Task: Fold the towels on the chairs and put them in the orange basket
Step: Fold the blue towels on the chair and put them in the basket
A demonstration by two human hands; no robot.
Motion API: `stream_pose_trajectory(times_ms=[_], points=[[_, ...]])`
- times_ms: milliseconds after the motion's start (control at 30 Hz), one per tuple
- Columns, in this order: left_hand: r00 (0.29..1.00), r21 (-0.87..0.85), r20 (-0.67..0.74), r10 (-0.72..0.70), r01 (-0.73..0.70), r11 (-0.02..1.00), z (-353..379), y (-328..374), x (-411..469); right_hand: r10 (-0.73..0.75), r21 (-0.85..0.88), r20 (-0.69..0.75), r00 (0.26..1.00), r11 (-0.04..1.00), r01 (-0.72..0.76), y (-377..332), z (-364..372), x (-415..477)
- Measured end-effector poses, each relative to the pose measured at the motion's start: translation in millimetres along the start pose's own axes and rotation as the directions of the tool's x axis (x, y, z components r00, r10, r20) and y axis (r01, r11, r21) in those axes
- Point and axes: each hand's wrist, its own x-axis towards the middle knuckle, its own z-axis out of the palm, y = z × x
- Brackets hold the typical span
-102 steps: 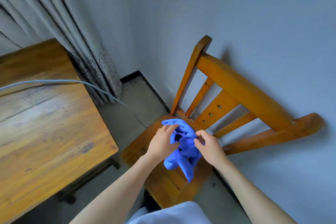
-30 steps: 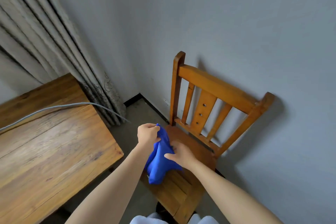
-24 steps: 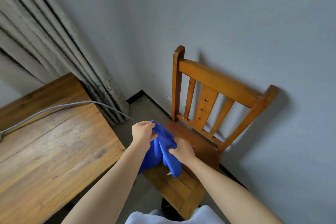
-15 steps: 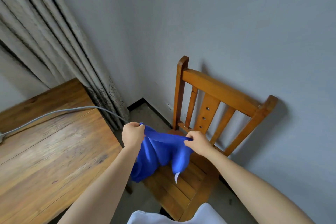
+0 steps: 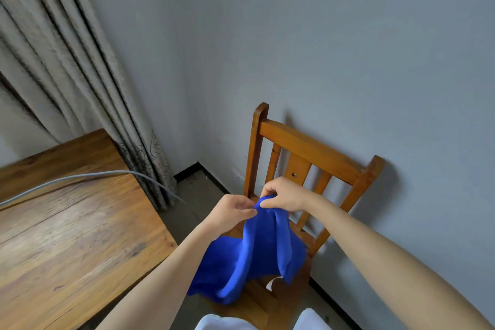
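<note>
A blue towel point(image 5: 257, 252) hangs in loose folds above the seat of a wooden chair point(image 5: 310, 150) that stands against the grey wall. My left hand point(image 5: 231, 210) and my right hand point(image 5: 284, 194) both pinch the towel's top edge, close together, in front of the chair's back slats. A small white label shows at the towel's lower right corner. The orange basket is not in view.
A wooden table point(image 5: 64, 225) fills the lower left, with a grey cable point(image 5: 88, 176) running across it. Grey curtains point(image 5: 67, 61) hang in the corner behind it. The wall is directly behind the chair.
My hands have come together at the towel's top edge, where half a second ago they held it spread apart. The towel now hangs bunched instead of stretched wide.
</note>
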Motion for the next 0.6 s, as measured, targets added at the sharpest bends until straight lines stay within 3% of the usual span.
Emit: stream_pose_trajectory(times_ms=[100, 333, 467, 600], points=[[0.997, 0.015, -0.058, 0.05, -0.049, 0.999, 2.3, 1.6, -4.1, 0.047, 0.021, 0.013, 0.999, 0.999, -0.047, 8.8, -0.8, -4.6], [0.974, -0.266, -0.207, 0.091, -0.146, 0.953, -24.5, 6.9, -14.4, 0.254, 0.185, -0.038, 0.966, 0.952, -0.243, 57.3, 5.3, -24.4], [0.966, -0.216, -0.256, 0.047, -0.104, 0.971, -37.0, -0.5, -14.3, 0.236, 0.36, -0.196, 0.952, 0.92, -0.154, 45.1, -6.9, -28.8], [0.98, -0.082, -0.183, 0.076, -0.092, 0.992, -32.3, 2.7, -15.4, 0.053, 0.308, -0.229, 0.972, 0.951, 0.021, 6.2, -21.0, -23.2]])
